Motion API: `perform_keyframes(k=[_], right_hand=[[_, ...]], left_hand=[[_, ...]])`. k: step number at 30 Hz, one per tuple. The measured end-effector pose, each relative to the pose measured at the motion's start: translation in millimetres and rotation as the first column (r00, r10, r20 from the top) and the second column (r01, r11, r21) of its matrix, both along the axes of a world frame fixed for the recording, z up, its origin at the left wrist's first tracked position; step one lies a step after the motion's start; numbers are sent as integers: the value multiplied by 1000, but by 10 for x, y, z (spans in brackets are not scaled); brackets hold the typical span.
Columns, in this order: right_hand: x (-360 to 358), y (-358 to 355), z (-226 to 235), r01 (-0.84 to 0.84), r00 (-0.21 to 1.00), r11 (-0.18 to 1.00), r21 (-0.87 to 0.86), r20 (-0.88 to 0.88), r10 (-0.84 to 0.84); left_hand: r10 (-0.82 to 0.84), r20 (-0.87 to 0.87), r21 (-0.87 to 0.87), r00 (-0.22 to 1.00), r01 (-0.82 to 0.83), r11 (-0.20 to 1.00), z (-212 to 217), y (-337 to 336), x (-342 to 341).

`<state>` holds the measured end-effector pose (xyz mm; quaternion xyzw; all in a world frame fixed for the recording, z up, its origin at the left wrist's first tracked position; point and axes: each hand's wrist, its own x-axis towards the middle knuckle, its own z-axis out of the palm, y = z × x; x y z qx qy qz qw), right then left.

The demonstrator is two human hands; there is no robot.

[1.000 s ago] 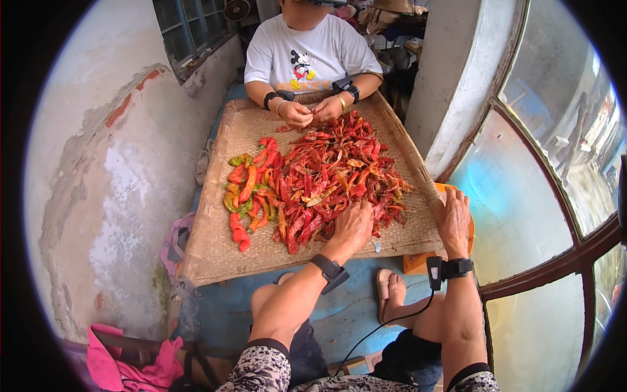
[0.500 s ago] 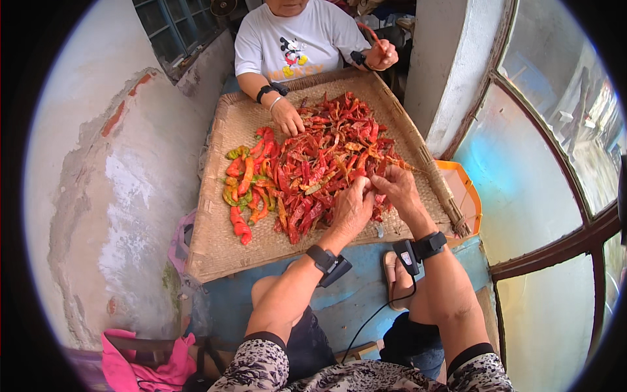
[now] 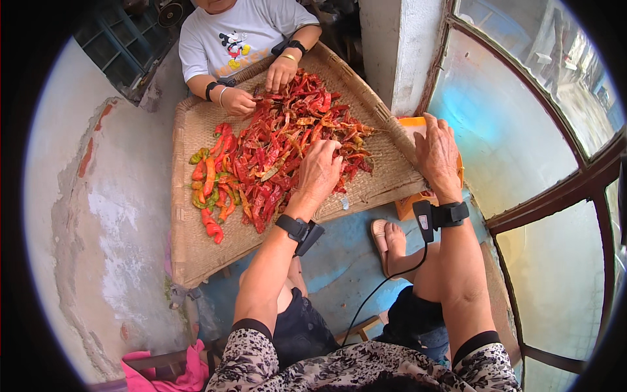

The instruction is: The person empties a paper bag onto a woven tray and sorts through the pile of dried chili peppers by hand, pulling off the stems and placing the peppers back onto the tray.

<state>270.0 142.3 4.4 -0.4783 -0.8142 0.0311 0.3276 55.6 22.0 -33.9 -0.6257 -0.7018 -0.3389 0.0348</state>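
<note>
A heap of red chillies [image 3: 287,147] lies spread across a flat woven tray [image 3: 196,242] that rests low over a blue floor [image 3: 339,261]. The person's left hand [image 3: 319,171] sits on the near edge of the heap, fingers curled down into the chillies; whether it pinches one cannot be told. The right hand [image 3: 436,153] lies open, fingers spread, over the tray's right rim and an orange tub [image 3: 408,202] just beside it, holding nothing. Both wrists carry black bands, and a cable runs from the right one. A smaller cluster of green and orange chillies [image 3: 208,179] lies at the heap's left side. Across the tray, a second person in a white shirt [image 3: 241,36] has both hands at the far edge of the heap, one hand [image 3: 238,102] closed, the other hand [image 3: 281,72] resting on the chillies. A sandalled foot [image 3: 388,238] shows below the tray. A peeling wall [image 3: 98,215] stands to the left, curved window panes [image 3: 522,130] to the right.
</note>
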Motion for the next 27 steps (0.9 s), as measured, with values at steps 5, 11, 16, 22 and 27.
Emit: perform_keyframes(k=[5,11,16,22,27], right_hand=[[-201,-184,-2,-135,987,988,76,-83,141],[-239,-176,11,-157,978,983,98,-119,169],[-182,-92,-47,-201,975,978,58,-81,205],[-396,-174,-193,-312,949,950,14,-47,312],[-850,-477,-222,-583,808,801,-135,-202,554]], left_hand=[[-56,-199,-308,978,-9,951,105,540,122],[-59,-176,-452,983,-28,892,37,853,108],[-77,-151,-234,986,40,971,-31,573,-82],[96,218,-6,971,-97,995,153,7,-216],[184,292,61,939,-210,976,57,-266,-284]])
